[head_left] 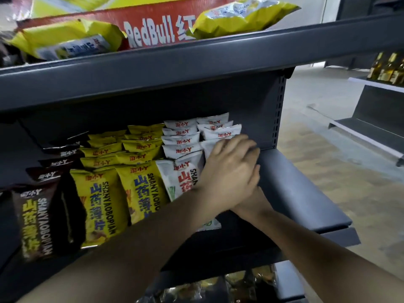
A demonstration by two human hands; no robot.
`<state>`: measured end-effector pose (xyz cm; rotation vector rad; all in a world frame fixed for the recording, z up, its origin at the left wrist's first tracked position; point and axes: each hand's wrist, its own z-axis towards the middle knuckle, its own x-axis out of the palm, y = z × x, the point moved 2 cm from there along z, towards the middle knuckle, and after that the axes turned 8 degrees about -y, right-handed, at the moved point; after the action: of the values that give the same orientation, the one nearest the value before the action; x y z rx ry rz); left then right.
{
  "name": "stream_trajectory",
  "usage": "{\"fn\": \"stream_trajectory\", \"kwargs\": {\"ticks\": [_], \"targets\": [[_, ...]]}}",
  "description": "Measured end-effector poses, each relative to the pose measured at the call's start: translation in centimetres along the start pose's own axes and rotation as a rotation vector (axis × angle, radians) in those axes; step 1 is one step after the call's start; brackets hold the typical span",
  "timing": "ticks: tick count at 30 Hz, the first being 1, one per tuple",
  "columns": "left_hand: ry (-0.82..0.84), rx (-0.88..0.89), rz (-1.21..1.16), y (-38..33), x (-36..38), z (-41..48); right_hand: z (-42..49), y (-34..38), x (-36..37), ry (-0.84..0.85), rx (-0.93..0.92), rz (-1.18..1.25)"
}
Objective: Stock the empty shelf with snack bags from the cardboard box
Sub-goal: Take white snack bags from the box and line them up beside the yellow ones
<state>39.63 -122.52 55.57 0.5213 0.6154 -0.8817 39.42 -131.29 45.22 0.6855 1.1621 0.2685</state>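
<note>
The dark grey shelf (295, 189) holds rows of upright snack bags: brown ones (41, 219) on the left, yellow ones (140, 189) in the middle, white ones (181, 149) on the right. My left hand (229, 169) reaches in from the lower left, its fingers lying fairly straight against the rightmost column of white bags. My right hand (255, 202) comes from the lower right and sits under the left hand, its fingers hidden. A red cardboard box (153, 25) stands on the shelf above, with yellow bags (240, 16) beside it.
The right end of the shelf past the white bags is bare metal. The upper shelf edge (196, 60) overhangs the hands. More bags (218, 287) lie on the shelf below. Another shelving unit with bottles (389, 66) stands across the aisle at right.
</note>
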Motion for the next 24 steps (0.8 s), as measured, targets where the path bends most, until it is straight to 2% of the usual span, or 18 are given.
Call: {"fn": "stream_trajectory", "kwargs": {"ticks": [2, 10, 16, 20, 24], "targets": [[0.016, -0.037, -0.034, -0.5, -0.6, -1.8, -0.5, 0.1, -0.4, -0.034, 0.006, 0.061], [0.147, -0.128, -0.05, -2.3, -3.1, -9.3, -5.0, -1.4, -3.4, -0.188, -0.027, -0.027], [0.305, -0.156, -0.057, -6.6, -4.6, -14.2, -10.3, -3.0, -7.3, -0.21, -0.085, -0.111], [0.35, -0.173, -0.121, -10.2, -3.9, -17.3, -15.1, -4.5, -9.2, -0.303, -0.136, -0.058], [0.537, -0.187, -0.238, -13.4, -1.7, -20.5, -20.2, -6.5, -9.3, -0.277, -0.162, -0.079]]}}
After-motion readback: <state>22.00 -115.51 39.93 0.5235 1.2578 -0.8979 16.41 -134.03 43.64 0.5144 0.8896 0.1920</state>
